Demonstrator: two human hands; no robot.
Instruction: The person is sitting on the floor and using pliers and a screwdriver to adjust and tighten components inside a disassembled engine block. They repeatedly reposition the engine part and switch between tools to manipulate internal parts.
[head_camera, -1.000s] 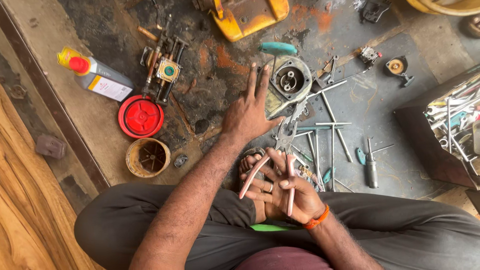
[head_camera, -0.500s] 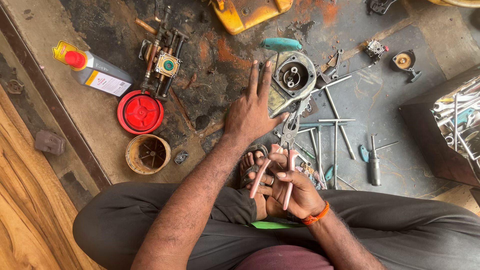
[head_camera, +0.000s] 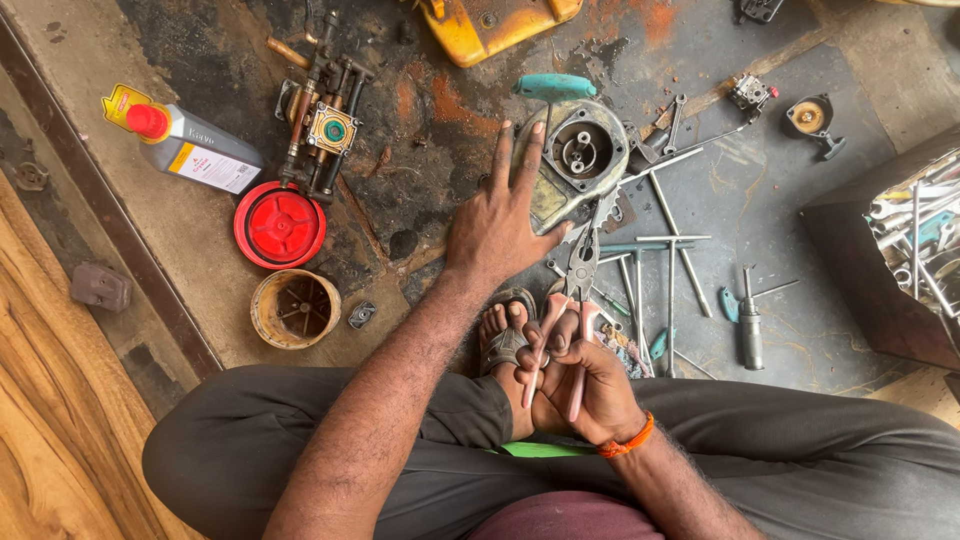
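Left hand (head_camera: 497, 232) shifted onto housing (head_camera: 572, 165), fingers spread, right hand (head_camera: 580, 385) gripping pliers (head_camera: 572, 300), tips hidden.

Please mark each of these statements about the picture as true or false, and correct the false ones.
1. The right hand holds pliers by their pink handles. True.
2. The left hand holds the grey bottle. False: it rests on the round metal engine part; the bottle lies apart on the floor.
3. A red round cap lies beside a rusty tin. True.
4. The pliers point toward the person's lap. False: the tips point away, toward the engine part.
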